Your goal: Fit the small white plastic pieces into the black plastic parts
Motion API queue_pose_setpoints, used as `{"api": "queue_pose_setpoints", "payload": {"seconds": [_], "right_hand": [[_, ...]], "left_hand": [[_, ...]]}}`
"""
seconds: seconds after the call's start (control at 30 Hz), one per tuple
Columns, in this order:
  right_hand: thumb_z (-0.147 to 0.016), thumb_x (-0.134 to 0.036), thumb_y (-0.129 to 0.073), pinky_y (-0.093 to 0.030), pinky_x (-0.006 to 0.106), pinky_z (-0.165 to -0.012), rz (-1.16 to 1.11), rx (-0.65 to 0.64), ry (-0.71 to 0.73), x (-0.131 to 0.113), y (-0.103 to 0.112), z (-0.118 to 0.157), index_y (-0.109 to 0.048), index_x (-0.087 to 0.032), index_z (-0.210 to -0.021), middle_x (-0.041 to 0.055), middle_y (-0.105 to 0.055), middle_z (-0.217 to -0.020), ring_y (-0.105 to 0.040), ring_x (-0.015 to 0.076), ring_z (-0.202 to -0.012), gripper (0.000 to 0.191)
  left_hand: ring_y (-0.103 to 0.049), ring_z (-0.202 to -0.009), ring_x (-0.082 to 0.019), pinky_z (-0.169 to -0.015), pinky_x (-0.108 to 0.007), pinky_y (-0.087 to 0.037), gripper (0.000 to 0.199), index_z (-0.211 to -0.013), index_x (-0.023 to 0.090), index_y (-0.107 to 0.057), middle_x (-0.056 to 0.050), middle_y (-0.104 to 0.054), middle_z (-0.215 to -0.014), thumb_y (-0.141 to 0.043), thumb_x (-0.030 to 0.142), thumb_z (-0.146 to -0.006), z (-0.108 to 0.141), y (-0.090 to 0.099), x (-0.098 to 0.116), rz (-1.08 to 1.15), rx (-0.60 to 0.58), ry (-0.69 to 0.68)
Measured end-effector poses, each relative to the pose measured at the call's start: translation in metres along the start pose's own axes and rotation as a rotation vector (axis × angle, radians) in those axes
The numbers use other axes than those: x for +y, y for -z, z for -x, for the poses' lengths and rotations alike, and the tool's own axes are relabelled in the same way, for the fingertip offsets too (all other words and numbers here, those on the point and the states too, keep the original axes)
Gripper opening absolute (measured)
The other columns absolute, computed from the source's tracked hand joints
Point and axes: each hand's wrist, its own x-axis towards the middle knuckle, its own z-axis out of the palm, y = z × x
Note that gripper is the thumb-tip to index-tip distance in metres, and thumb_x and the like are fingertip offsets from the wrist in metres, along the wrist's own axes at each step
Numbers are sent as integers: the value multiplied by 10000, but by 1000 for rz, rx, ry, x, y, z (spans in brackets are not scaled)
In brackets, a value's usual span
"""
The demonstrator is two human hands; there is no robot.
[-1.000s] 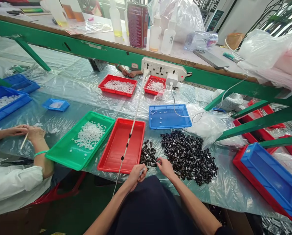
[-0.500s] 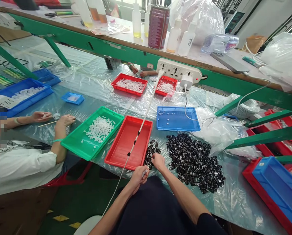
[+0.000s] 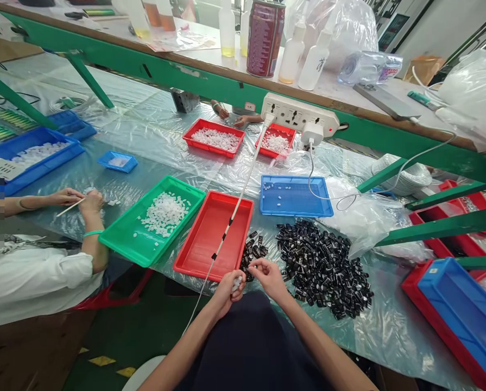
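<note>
My left hand (image 3: pixel 226 293) is closed around several small white plastic pieces (image 3: pixel 237 283), by the near corner of a red tray (image 3: pixel 189 247). Just to its right, my right hand (image 3: pixel 270 278) has thumb and forefinger pinched together; whatever lies between them is too small to make out. Beside both hands is a small cluster of shiny black parts (image 3: pixel 254 250), partly covered by my fingers. A much bigger heap of the same black parts (image 3: pixel 324 266) spreads to the right of my right hand.
A green tray (image 3: pixel 122 233) with white pieces stands left, near a co-worker's hands (image 3: pixel 90 203) holding a thin stick. A blue tray (image 3: pixel 295 206) lies behind the black heap. A white cable (image 3: pixel 243 187) hangs across the red tray from a power strip (image 3: pixel 300 117).
My right hand has drawn back from the small black cluster, its fingertips now pinched. My left hand has turned, showing the white pieces. The co-worker's hands have come together around the stick.
</note>
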Motion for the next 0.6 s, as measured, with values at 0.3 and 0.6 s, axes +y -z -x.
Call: {"api": "queue_pose_setpoints", "payload": {"seconds": [0.3, 0.6], "right_hand": [[-886, -296, -559, -357, 243, -619, 29, -2, 234, -21, 8, 39, -682, -233, -1114, -35, -528, -658, -448, 126, -598, 266], [-910, -350, -486, -299, 246, -556, 430, 145, -255, 91, 55, 58, -656, -219, -880, -26, -528, -580, -525, 156, -581, 216]], "left_hand": [[-284, -381, -32, -384, -168, -193, 223, -675, 148, -537, 56, -449, -507, -554, 350, -769, -1, -19, 0, 208, -85, 132], [-180, -364, -29, -359, -174, -118, 433, -606, 189, -404, 97, -325, -447, -645, 479, -820, -9, -11, 0, 183, -76, 65]]}}
